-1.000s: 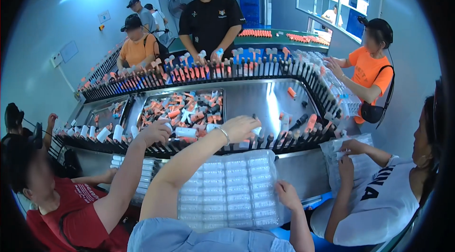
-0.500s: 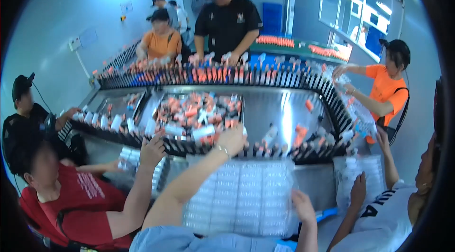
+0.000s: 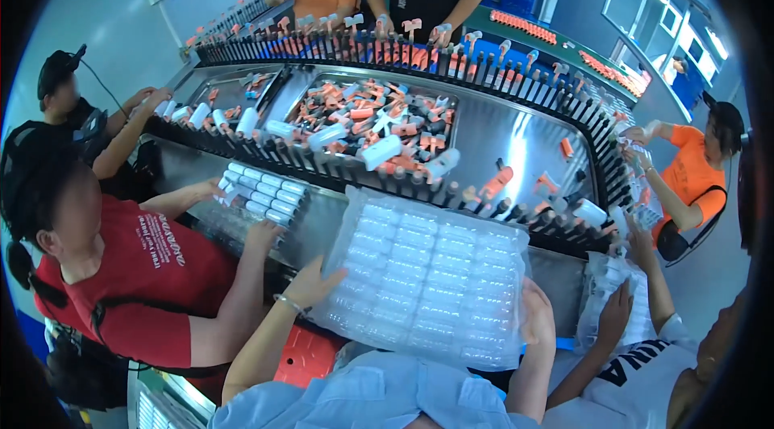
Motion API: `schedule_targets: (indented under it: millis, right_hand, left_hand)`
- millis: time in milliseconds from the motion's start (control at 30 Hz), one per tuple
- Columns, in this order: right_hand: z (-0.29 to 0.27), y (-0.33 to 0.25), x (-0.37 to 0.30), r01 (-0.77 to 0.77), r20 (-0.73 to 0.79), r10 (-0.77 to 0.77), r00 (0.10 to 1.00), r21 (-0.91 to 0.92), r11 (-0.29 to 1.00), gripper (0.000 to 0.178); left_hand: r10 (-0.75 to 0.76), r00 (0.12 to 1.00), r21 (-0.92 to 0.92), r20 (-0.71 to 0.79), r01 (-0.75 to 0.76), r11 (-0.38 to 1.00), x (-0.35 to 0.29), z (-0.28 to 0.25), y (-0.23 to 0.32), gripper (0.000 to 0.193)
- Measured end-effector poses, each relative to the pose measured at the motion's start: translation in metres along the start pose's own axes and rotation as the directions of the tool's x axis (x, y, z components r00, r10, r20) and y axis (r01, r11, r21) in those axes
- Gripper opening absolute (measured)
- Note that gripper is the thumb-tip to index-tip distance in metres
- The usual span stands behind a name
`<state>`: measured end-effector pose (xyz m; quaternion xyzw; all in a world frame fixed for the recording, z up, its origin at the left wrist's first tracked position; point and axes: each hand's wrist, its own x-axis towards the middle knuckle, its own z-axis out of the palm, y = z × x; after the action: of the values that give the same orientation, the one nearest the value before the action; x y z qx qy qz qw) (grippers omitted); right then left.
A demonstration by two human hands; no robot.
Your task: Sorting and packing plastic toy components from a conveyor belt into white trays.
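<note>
A clear plastic tray in a loose bag point(image 3: 427, 276), holding rows of pale cylindrical pieces, lies in front of me, slightly tilted. My left hand point(image 3: 310, 285), with a bracelet at the wrist, grips its left edge, fingers over the top film. My right hand point(image 3: 538, 314) is closed on the opposite edge, its fingers partly hidden by the tray. Beyond the tray runs a black slotted rack point(image 3: 387, 179) with upright pieces in it. White cylinders point(image 3: 380, 152) lie along the rack, close behind the tray.
A metal table point(image 3: 516, 131) holds a heap of orange, black and white parts point(image 3: 371, 110). On my left, a person in red handles a tray of white cylinders point(image 3: 262, 191). Another bagged tray point(image 3: 609, 300) lies by a person in white on my right. Other people stand around the table.
My left hand has come back from the rack to the left edge of the bagged tray. My right hand has closed on the right edge. The view has tipped downward.
</note>
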<state>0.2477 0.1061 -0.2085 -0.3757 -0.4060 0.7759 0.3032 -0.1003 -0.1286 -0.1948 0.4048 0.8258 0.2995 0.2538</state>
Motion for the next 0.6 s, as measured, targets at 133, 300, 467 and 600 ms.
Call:
schedule_targets:
  millis: [133,300,467,600]
  right_hand:
    - [0.004,-0.006,0.004,-0.018,0.062,0.018,0.998,0.002,1.0,0.04]
    - [-0.001,-0.004,-0.002,0.018,0.064,-0.02,0.998,0.023,1.0,0.038]
    - [-0.007,-0.006,-0.008,-0.023,0.144,0.006,0.99,0.117,0.993,0.041]
    - [-0.008,0.0,0.007,0.036,0.116,-0.05,0.992,0.121,0.992,0.045]
  left_hand:
    - [-0.123,0.991,-0.15,0.056,0.13,0.98,0.0,0.008,-0.018,0.033]
    - [-0.022,0.987,-0.116,-0.157,0.004,0.993,-0.001,0.007,-0.016,0.032]
    - [-0.021,0.976,-0.283,-0.216,-0.042,0.958,-0.02,-0.008,0.013,0.032]
    - [-0.113,0.962,-0.56,-0.248,-0.047,0.827,-0.066,-0.016,0.035,0.031]
